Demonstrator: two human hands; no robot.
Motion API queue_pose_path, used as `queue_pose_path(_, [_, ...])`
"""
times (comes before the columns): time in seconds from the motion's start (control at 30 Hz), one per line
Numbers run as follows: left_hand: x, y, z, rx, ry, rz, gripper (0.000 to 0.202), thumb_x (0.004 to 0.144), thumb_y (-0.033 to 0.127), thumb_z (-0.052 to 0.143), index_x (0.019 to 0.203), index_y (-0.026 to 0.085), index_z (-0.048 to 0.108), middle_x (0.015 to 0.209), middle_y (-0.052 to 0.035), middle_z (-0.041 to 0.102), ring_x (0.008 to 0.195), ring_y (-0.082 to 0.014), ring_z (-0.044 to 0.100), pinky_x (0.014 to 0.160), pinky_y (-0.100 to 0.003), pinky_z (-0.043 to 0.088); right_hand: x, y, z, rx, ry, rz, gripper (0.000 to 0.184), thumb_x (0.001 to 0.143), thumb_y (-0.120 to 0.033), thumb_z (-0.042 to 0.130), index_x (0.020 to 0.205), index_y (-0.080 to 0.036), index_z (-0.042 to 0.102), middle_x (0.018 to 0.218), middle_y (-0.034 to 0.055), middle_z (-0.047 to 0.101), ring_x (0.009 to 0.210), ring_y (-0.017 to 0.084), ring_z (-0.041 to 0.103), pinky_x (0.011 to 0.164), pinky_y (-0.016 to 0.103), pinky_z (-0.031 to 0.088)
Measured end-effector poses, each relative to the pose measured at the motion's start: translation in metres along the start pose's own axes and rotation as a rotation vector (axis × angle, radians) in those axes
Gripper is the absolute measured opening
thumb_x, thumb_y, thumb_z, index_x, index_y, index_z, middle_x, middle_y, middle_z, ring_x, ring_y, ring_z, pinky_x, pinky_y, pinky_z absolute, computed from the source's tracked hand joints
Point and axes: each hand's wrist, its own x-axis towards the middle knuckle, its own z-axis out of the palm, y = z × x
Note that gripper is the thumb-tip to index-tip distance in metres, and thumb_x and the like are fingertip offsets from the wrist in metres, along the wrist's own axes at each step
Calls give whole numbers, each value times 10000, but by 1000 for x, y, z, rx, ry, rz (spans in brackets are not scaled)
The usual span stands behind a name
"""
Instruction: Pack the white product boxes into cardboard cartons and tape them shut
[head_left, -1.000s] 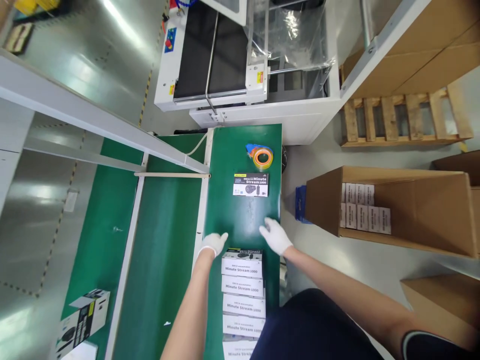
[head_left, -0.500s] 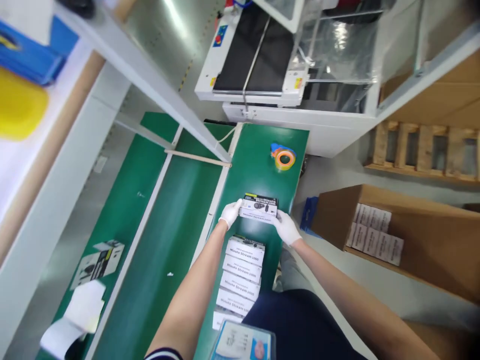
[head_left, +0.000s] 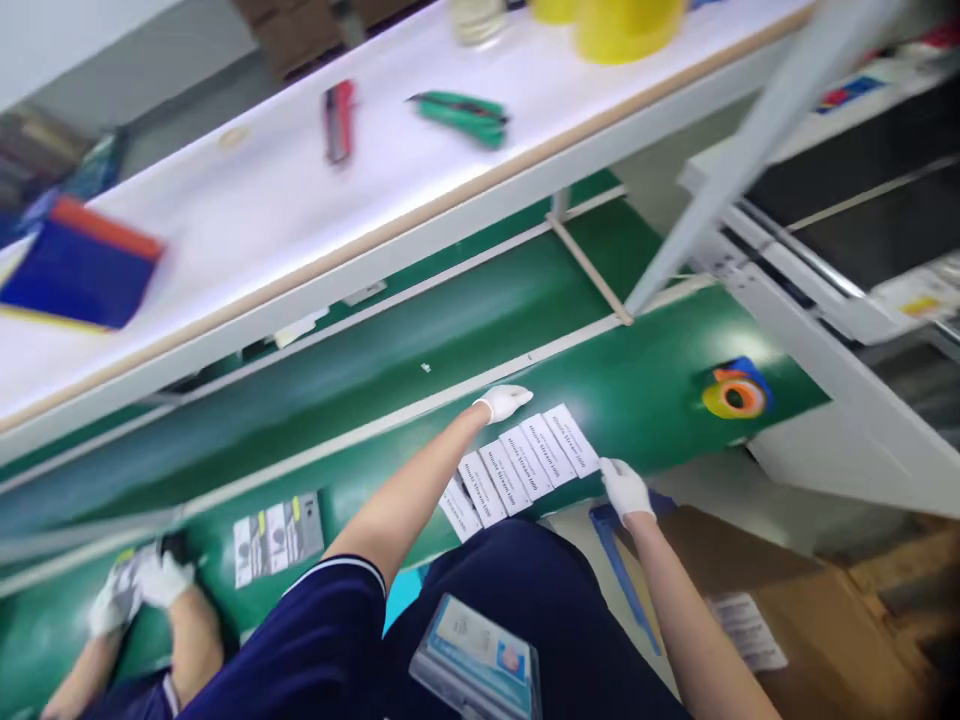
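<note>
A slanting row of several white cartons (head_left: 517, 465) printed "Minute Stream 1000" lies on the green bench in front of me. Beside the far end of the end carton (head_left: 571, 440) is my white-gloved left hand (head_left: 507, 402), fingers stretched out close together, a small gap between them and the carton. At that carton's near right corner, the gloved fingertips of my right hand (head_left: 626, 490) grip its edge. Blur hides exactly how the fingers bend.
Orange and yellow tape rolls (head_left: 735, 395) lie right on the bench. A raised white shelf (head_left: 247, 220) holds a green cutter (head_left: 463, 116) and a red cutter (head_left: 339, 122). A co-worker's gloved hands (head_left: 142, 585) work at left near grey cartons (head_left: 277, 537). An open cardboard box (head_left: 795, 600) stands lower right.
The view has swung left, bringing the shelf and co-worker in. The carton held between both hands has come down at the row's end, and my left hand has come off it.
</note>
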Motion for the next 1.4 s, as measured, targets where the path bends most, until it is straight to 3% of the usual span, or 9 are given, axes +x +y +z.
queue_pose_path(0.17, [-113,-97,-46,-44,273,-126,357,892,453,668,1119,205,790,1348,-87,718,1329,-290,607,1192,-338,382,-19,-14,-1,-160,86,-107,678,905,-571,366,1311,-98,633,1407,228,624,1337,359,562,1186,492,377])
queue_pose_path(0.4, [-288,-221,-27,38,562,-467,429,940,359,608,1312,163,695,1412,-158,661,1368,-285,573,1209,-373,372,-93,-20,79,-266,-272,-310,560,891,-612,431,1156,-207,713,1316,143,706,1269,346,631,1152,491,448])
queue_pose_path(0.57, [-387,-316,-107,140,843,-699,717,960,354,551,1580,44,369,1667,-235,318,1581,-327,224,1302,-423,124,-125,-32,129,-341,-445,-367,563,874,-628,478,1171,-222,729,1354,116,698,1324,330,611,1182,478,444])
queue_pose_path(0.67, [-421,-375,-140,235,895,-800,906,931,471,594,1604,-26,247,1673,-314,205,1571,-421,154,1281,-515,113,-147,-41,140,-392,-473,-370,571,893,-598,479,1212,-193,725,1363,116,696,1312,310,625,1177,462,456])
queue_pose_path(0.8, [-416,-429,-115,419,767,-895,835,947,592,528,1576,69,360,1599,-317,313,1456,-484,313,1162,-620,275,-176,-46,148,-456,-458,-347,570,933,-513,453,1255,-117,707,1370,166,683,1300,308,630,1190,457,435])
queue_pose_path(0.93, [-401,-432,-63,557,852,-813,788,977,639,430,1583,142,354,1573,-294,337,1376,-479,381,1041,-617,396,-194,-42,155,-484,-414,-270,529,957,-445,461,1283,-102,698,1377,171,677,1297,299,630,1193,442,425])
queue_pose_path(1.03, [-396,-417,-38,528,778,-684,709,931,669,509,1479,219,496,1512,-238,429,1289,-450,474,989,-568,451,-201,-37,158,-488,-391,-241,478,963,-415,486,1272,-128,712,1355,151,695,1274,289,646,1175,428,441])
queue_pose_path(1.23, [-377,-387,-15,192,739,-929,1367,627,860,714,1610,80,171,1343,-298,546,1123,-447,610,904,-533,510,-192,-35,150,-499,-392,-259,439,968,-399,504,1257,-155,727,1347,139,705,1266,289,653,1169,435,447])
queue_pose_path(1.4, [-365,-355,-10,278,743,-904,1212,598,766,808,1519,108,374,1210,-244,600,1078,-416,619,900,-482,491,-158,-44,127,-510,-433,-320,458,962,-428,494,1256,-162,725,1364,145,693,1300,306,630,1190,472,425])
